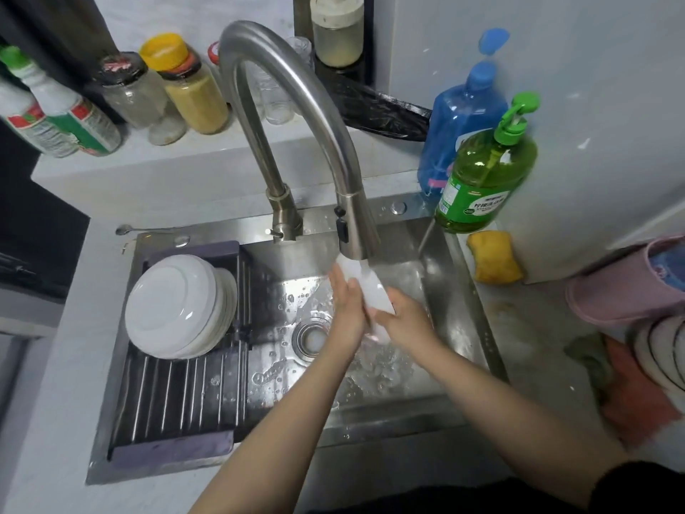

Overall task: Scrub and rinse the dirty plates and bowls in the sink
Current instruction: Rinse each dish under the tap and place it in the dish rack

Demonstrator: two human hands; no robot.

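Left hand (346, 309) and right hand (406, 320) meeting under faucet (356, 231) stream, fingers relaxed, grasping nothing. Washed bowls (178, 306) leaning stacked (upside down) on rack (178, 395) over sink (452, 320).

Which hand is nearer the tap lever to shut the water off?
Left, probably. The left hand is under the stream on the side of the faucet lever; the right hand lies farther away.
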